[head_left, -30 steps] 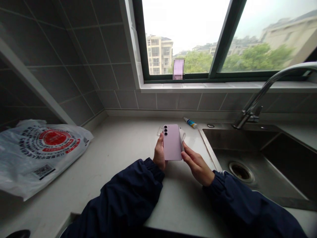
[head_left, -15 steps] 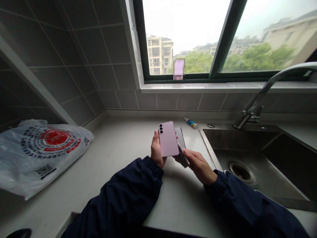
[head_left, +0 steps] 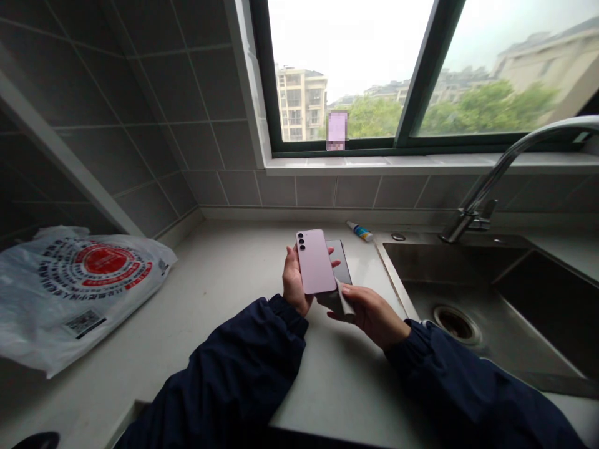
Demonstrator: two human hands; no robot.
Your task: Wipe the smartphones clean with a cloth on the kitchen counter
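My left hand (head_left: 292,284) grips a pink phone (head_left: 314,260) by its edge, back side up with three camera lenses showing, above the pale countertop (head_left: 224,293). My right hand (head_left: 369,312) is closed on a thin dark case or cover (head_left: 340,274) that sits just behind and to the right of the phone, partly hidden by it. The two hands are close together, a little left of the sink. Both arms wear dark blue sleeves.
A steel sink (head_left: 472,293) with a drain (head_left: 456,323) and curved tap (head_left: 496,178) lies to the right. A small tube (head_left: 359,231) rests by the back wall. A white printed plastic bag (head_left: 70,287) lies at left. A window sill (head_left: 412,162) runs behind.
The phone has come apart from its cover: the left hand carried the phone slightly left, while the right hand drew the cover out from behind it and lower.
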